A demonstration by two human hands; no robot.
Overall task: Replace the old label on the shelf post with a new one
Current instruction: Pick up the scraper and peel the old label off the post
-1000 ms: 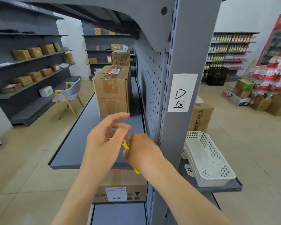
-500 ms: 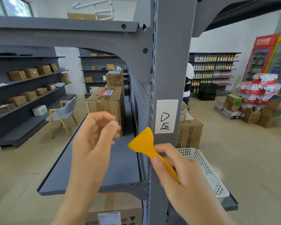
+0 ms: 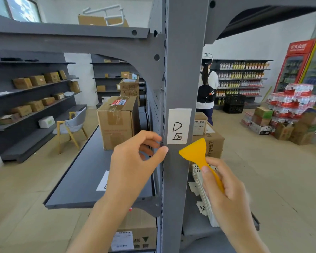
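A white paper label (image 3: 179, 126) with black handwriting is stuck on the grey shelf post (image 3: 182, 70). My right hand (image 3: 224, 187) grips a yellow plastic scraper (image 3: 199, 154) by its handle; the wide blade points up, its edge just below the label's lower right corner. My left hand (image 3: 133, 161) is empty, fingers apart, with thumb and forefinger tips at the post's left edge just below the label. Another white label (image 3: 103, 181) lies on the grey shelf (image 3: 77, 179) behind my left hand, partly hidden.
A white perforated basket (image 3: 202, 187) with paper slips beside it sits on the right shelf. Cardboard boxes (image 3: 117, 121) stand on the left shelf. A person (image 3: 206, 88) stands behind the post. A chair (image 3: 71, 125), wall shelves and stacked drinks (image 3: 290, 101) are further off.
The view has moved closer to the post. My right hand carried the scraper from left of the post to just under the label. My left hand moved to the post's left edge.
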